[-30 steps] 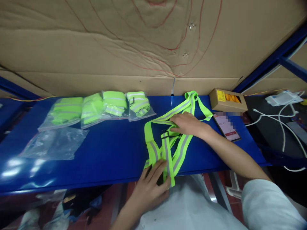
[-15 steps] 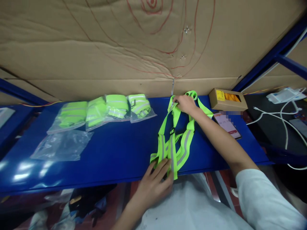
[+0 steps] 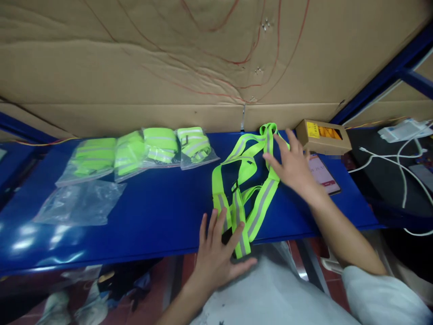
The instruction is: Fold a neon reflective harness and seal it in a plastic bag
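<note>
A neon-yellow reflective vest (image 3: 262,205) made of straps with grey stripes lies spread on the blue table (image 3: 162,203). A black buckle (image 3: 234,186) shows on its middle strap. My left hand (image 3: 218,253) is at the vest's lower end near the table's front edge, its fingers spread over the straps. Beside the vest's upper right part is my right hand (image 3: 294,167), fingers apart, with its fingertips over or just beside the strap; whether they touch it I cannot tell. Neither hand grips anything.
Several bagged vests (image 3: 160,146) lie in a row at the back left, with an empty plastic bag (image 3: 81,203) before them. A cardboard box (image 3: 323,137) and a phone (image 3: 325,176) sit at the right. White cables (image 3: 402,180) run beyond. A cardboard wall (image 3: 135,76) closes the back.
My right hand has let go of the upper strap and moved right, fingers opened. The upper left straps now lie wider apart. My left hand's fingers have spread.
</note>
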Demonstrator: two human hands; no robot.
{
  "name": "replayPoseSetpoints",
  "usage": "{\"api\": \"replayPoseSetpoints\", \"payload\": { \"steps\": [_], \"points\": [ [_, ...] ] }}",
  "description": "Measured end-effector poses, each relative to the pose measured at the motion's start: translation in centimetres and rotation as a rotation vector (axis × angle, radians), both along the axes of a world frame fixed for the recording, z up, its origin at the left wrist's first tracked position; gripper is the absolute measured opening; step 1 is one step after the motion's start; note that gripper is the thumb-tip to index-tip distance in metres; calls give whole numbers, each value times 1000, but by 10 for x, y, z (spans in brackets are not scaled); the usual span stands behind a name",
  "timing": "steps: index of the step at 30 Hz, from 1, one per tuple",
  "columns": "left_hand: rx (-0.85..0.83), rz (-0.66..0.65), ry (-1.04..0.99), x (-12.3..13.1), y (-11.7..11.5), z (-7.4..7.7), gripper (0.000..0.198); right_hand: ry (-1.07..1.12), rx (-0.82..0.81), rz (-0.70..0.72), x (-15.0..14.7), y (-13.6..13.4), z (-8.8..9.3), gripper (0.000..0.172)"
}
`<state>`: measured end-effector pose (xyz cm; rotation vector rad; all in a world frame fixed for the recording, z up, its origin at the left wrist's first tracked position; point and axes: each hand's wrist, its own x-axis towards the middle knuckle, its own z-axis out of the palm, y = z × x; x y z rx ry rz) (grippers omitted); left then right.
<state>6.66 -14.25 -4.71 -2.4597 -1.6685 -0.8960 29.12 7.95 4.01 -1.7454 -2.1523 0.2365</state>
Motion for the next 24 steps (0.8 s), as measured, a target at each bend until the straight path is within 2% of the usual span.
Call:
{"api": "replayPoseSetpoints", "payload": {
  "steps": [2, 5, 9, 13, 15, 19, 21, 24],
  "points": [
    [-38, -3, 47, 1, 1, 3, 71, 45, -89, -5, -5, -16, -25, 82],
    [-68, -57, 122, 3, 3, 6, 56, 154, -166, 45, -17, -12, -49, 88],
    [-65, -102, 176, 6, 8, 6, 47, 156, -158, 171, -45, 13, -51, 91],
    [-24, -143, 185, 11, 11, 4, 45, 21, -214, 303, -76, 29, -51, 102],
    [-13, -161, 160, 13, 9, 3, 47, -28, -213, 339, -85, 36, -57, 91],
    [5, -147, 73, 17, 3, 0, 51, 54, -55, 275, -81, 53, -73, 47],
    [6, -119, 51, 19, 0, -2, 51, 85, 6, 272, -72, 62, -77, 38],
    [10, -98, 24, 22, -1, -3, 49, 179, -16, 377, -53, 77, -75, 35]
  ]
}}
